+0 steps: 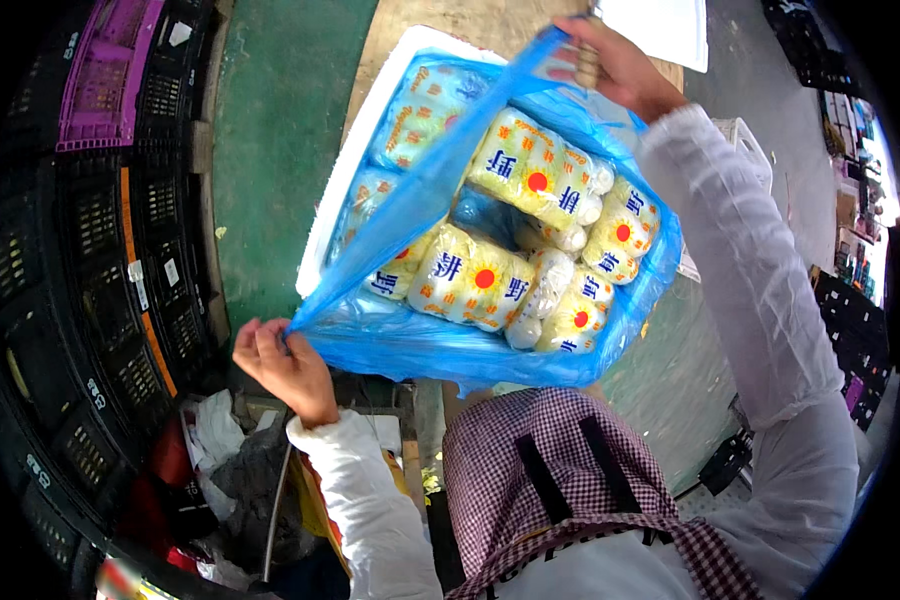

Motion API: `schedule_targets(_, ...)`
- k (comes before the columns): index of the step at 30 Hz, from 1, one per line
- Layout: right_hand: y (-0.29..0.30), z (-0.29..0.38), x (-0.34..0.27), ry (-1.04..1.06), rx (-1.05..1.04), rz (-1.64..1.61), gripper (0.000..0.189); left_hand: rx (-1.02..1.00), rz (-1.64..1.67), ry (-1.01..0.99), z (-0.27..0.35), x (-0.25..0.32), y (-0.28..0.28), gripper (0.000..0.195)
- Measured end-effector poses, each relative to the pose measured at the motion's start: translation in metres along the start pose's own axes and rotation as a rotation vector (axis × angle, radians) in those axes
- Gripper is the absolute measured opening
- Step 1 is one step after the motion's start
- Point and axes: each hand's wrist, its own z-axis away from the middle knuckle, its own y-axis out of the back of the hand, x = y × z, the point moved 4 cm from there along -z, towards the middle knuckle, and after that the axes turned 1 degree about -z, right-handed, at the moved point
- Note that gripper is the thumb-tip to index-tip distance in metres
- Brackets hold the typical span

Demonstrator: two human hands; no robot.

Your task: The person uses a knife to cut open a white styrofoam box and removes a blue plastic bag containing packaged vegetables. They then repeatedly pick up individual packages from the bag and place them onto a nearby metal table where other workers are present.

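A white foam box (316, 225) lined with a blue plastic bag (450, 352) stands before me. Bagged packs of pale yellow-green vegetables (469, 281) lie inside it, with a dark gap near the middle. My left hand (289, 367) pinches the bag's edge at the box's near left corner. My right hand (607, 64) is raised at the far right and grips the same bag's edge, stretching it taut in a diagonal band over the packs. Through the blue film at the left, more packs (427, 112) show.
Stacked black plastic crates (97, 262) line the left side, with a purple crate (109, 75) among them. A white plastic basket (750, 154) stands right of the box. Plastic bags (221, 427) lie at lower left. A white lid or panel (664, 30) is at the far edge.
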Motion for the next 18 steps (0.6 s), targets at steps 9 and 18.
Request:
schedule_targets(9, -0.097, -0.117, -0.072, 0.185, -0.179, -0.299, 0.018, -0.276, 1.212, 0.767, -0.006, 0.000, -0.005, 0.020)
schedule_targets(18, -0.126, -0.169, 0.014, 0.243, -0.201, 0.979, 0.026, 0.173, 0.887, 0.827, 0.000, -0.135, -0.052, 0.017)
